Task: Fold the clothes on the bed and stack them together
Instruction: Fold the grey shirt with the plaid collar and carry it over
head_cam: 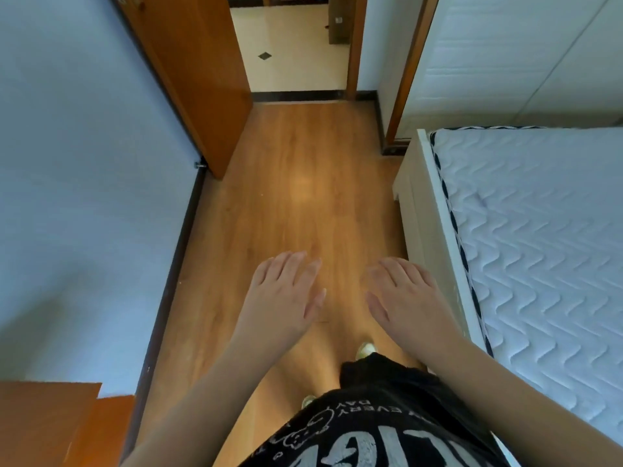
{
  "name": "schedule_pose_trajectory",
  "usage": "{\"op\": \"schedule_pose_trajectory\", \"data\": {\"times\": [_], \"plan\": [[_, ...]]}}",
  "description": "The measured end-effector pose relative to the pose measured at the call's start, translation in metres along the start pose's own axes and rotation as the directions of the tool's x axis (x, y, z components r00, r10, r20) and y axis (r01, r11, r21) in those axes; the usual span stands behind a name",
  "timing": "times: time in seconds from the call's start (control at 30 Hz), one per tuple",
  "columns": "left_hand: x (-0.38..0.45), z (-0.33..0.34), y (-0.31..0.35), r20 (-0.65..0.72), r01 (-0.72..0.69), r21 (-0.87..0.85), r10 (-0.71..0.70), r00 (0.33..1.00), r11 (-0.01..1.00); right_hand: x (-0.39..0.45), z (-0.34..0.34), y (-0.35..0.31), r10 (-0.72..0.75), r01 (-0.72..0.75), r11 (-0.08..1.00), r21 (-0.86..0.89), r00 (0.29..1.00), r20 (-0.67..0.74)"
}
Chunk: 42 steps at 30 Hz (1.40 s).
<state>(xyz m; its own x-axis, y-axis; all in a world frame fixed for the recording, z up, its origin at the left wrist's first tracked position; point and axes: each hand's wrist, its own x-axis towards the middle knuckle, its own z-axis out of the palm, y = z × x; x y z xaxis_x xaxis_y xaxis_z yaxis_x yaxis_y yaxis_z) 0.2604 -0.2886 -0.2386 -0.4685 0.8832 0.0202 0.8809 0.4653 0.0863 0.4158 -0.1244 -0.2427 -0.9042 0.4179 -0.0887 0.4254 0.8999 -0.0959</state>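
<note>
Task not started afaict: left hand (pixel 286 291) & right hand (pixel 401 294) both spread, holding nothing over floor (pixel 296 183); no clothes visible on mattress (pixel 539 230).

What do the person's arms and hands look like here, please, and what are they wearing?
Both arms are bare from the frame's lower edge to the wrists, with no sleeves in view. The left hand and right hand show no gloves, rings, watch or bracelets. The person wears a black T-shirt with grey-white printed lettering and a small cartoon outline.
</note>
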Motion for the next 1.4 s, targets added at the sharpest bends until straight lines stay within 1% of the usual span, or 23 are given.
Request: {"op": "schedule_pose_trajectory", "data": {"times": [0.07, 0.2, 0.27, 0.33, 0.4, 0.53, 0.67, 0.77, 0.83, 0.93, 1.03, 1.1, 1.23, 1.4], "plan": [[0.043, 0.002, -0.006, 0.013, -0.036, 0.0, 0.036, 0.999, 0.999, 0.033, -0.002, 0.018, 0.029, -0.029, 1.0, 0.005, 1.0, 0.01], [0.133, 0.008, -0.01, 0.005, -0.077, 0.031, 0.077, 0.997, 0.997, 0.101, -0.002, 0.059, 0.069, -0.068, 0.997, 0.038, 0.997, -0.02], [0.175, 0.01, -0.011, 0.032, -0.092, 0.049, 0.091, 0.995, 0.995, 0.133, -0.004, 0.081, 0.092, -0.09, 0.994, 0.059, 0.996, -0.016], [0.216, 0.009, -0.014, 0.048, -0.098, 0.056, 0.095, 0.994, 0.994, 0.164, -0.008, 0.104, 0.105, -0.1, 0.992, 0.079, 0.993, -0.057], [0.255, 0.001, -0.015, 0.047, -0.075, 0.057, 0.072, 0.996, 0.996, 0.196, -0.016, 0.127, 0.119, -0.112, 0.989, 0.099, 0.99, -0.074], [0.325, -0.01, -0.023, 0.046, -0.053, 0.043, 0.051, 0.998, 0.998, 0.266, -0.031, 0.168, 0.064, -0.059, 0.996, 0.07, 0.996, -0.067], [0.384, -0.011, -0.04, 0.034, -0.03, 0.047, 0.029, 0.999, 0.998, 0.331, -0.038, 0.19, 0.076, -0.068, 0.995, 0.072, 0.99, -0.119], [0.435, -0.005, -0.06, 0.04, -0.039, 0.035, 0.037, 0.998, 0.999, 0.382, -0.039, 0.203, 0.087, -0.079, 0.994, 0.07, 0.989, -0.122], [0.47, 0.002, -0.076, 0.015, -0.058, 0.027, 0.057, 0.998, 0.998, 0.418, -0.04, 0.211, 0.094, -0.087, 0.994, 0.065, 0.988, -0.12], [0.528, 0.01, -0.104, -0.03, -0.095, 0.025, 0.096, 0.995, 0.995, 0.472, -0.039, 0.222, 0.095, -0.091, 0.995, 0.047, 0.989, -0.113], [0.586, 0.012, -0.13, 0.009, -0.142, 0.012, 0.142, 0.99, 0.99, 0.522, -0.042, 0.236, 0.125, -0.123, 0.992, 0.029, 0.987, -0.102], [0.621, 0.008, -0.144, 0.029, -0.183, 0.008, 0.182, 0.983, 0.983, 0.55, -0.047, 0.244, 0.172, -0.17, 0.985, 0.025, 0.978, -0.117], [0.701, -0.002, -0.161, 0.065, -0.312, 0.027, 0.31, 0.949, 0.95, 0.6, -0.051, 0.265, 0.279, -0.277, 0.96, 0.031, 0.949, -0.148], [0.794, -0.016, -0.148, 0.075, -0.413, 0.014, 0.411, 0.908, 0.911, 0.641, -0.056, 0.3, 0.421, -0.421, 0.906, 0.031, 0.896, -0.142]]}}
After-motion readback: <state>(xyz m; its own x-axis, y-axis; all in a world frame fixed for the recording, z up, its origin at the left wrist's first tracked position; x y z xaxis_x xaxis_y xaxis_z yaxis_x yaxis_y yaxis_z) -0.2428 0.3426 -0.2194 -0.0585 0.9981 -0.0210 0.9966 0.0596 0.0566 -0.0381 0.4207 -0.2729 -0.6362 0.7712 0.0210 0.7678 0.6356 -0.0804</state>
